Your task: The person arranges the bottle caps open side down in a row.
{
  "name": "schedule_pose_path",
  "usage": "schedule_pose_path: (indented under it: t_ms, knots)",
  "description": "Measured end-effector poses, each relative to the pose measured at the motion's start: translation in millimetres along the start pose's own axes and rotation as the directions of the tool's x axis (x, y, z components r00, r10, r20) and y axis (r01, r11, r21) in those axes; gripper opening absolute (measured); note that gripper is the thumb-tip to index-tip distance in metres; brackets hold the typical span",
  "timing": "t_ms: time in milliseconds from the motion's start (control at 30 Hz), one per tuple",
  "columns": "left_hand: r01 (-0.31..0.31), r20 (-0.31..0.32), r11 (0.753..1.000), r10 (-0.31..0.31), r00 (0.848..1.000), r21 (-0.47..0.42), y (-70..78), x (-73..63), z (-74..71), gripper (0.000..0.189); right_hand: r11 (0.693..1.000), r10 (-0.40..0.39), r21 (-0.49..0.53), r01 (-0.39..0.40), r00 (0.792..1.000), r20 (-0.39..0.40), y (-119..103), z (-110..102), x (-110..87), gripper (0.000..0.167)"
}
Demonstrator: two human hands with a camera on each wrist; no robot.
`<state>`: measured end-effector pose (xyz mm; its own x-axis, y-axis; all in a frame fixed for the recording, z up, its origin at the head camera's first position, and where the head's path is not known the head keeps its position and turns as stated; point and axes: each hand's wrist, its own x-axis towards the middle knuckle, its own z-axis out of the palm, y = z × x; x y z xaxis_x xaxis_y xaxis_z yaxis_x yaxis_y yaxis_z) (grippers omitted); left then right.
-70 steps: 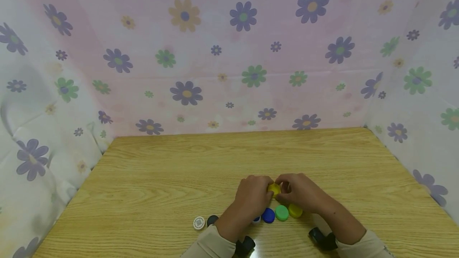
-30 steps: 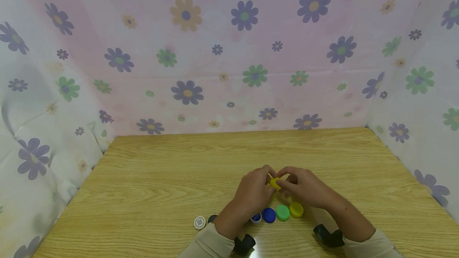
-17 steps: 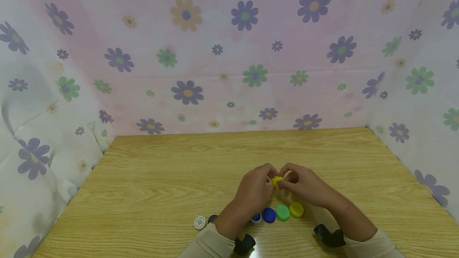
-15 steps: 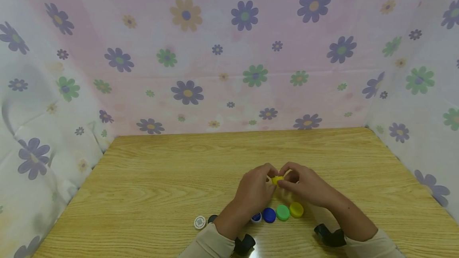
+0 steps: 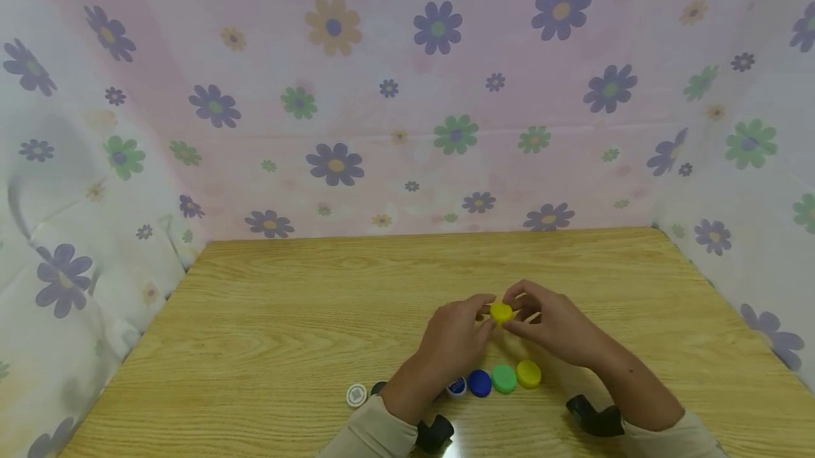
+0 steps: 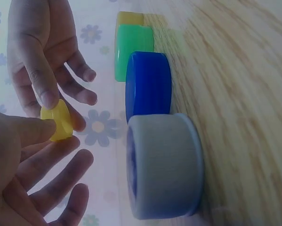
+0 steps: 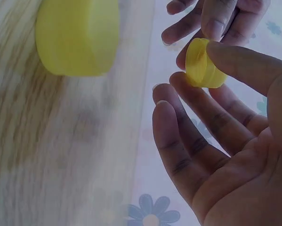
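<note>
A yellow bottle cap (image 5: 501, 313) is held up above the table between both hands, its round flat face showing in the head view. My left hand (image 5: 455, 334) pinches it from the left between thumb and index finger, the other fingers loosely spread. From the opposite side my right hand (image 5: 560, 327) grips its edge with thumb and fingertip; the right wrist view shows the cap (image 7: 205, 65) side-on. Below the hands, a row on the table has a second yellow cap (image 5: 528, 374), a green cap (image 5: 504, 378), a blue cap (image 5: 480, 383) and a white-rimmed blue cap (image 5: 456, 388).
Left along the row lie a partly covered black cap (image 5: 379, 388) and a white cap (image 5: 356, 395); my left forearm hides what is between. Black wrist devices (image 5: 595, 417) sit beneath the forearms. Flowered cloth (image 5: 407, 161) encloses the wooden table (image 5: 305, 302) at back and sides.
Both hands have risen away from the row and shifted slightly right with the yellow cap. The cap has turned so its flat face shows, and the right fingers have spread wider.
</note>
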<state>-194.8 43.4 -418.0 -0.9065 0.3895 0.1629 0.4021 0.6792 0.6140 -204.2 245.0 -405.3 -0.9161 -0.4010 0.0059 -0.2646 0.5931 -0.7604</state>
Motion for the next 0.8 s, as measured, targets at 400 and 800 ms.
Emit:
schedule_pose_path:
  t_ms: [400,800]
  knots:
    - [-0.023,-0.019,1.000,0.024,1.000,0.021,1.8,-0.8,0.9,0.029,0.996,-0.048,-0.069,0.050,0.998,0.039,1.9,-5.9,-1.9,0.029]
    - [-0.063,-0.062,0.992,0.070,0.996,0.106,12.4,-6.2,14.6,0.023,0.999,-0.029,-0.038,0.033,0.993,0.119,8.9,-11.9,-13.6,0.032]
